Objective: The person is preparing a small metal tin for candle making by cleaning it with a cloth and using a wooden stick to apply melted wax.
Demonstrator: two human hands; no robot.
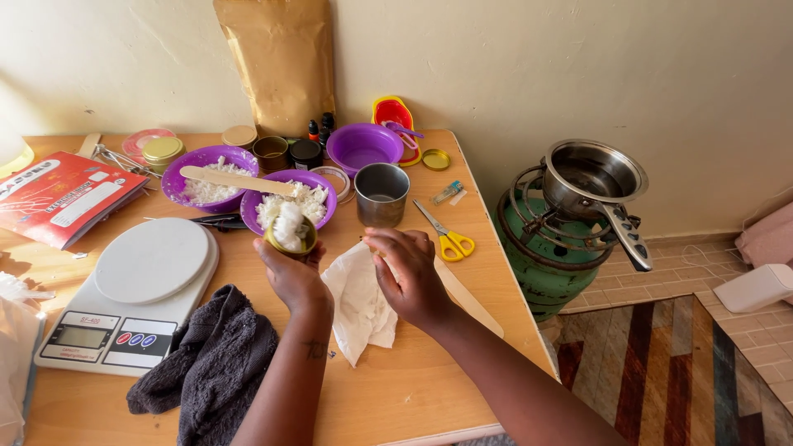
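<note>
A small gold tin (291, 234) heaped with white flakes is held in the left hand (291, 277), just in front of a purple bowl (288, 201) of the same flakes. The tin is tilted, its mouth turned toward twelve o'clock; its lower half is hidden by the fingers clamped around it. A white tissue (360, 307) is touched by the right hand (410, 277), whose fingers are curled down on its upper edge; whether anything is pinched beneath them cannot be told. The tissue lies on the wooden table (413, 388), long axis running from twelve to six o'clock.

A wooden stick (468, 299) is partly covered by the right hand, pointing toward five o'clock. At twelve o'clock from that hand a steel cup (381, 194) stands, and yellow scissors (446, 235) lie at one o'clock, blades toward eleven. At nine o'clock from the tin a white kitchen scale (136, 293) sits, with a dark cloth (215, 363) touching its near edge. A second purple bowl (208, 177) carries a wooden spatula (237, 180) across its rim. A gas cylinder (549, 256) with a steel pan (596, 177) stands at three o'clock, off the table.
</note>
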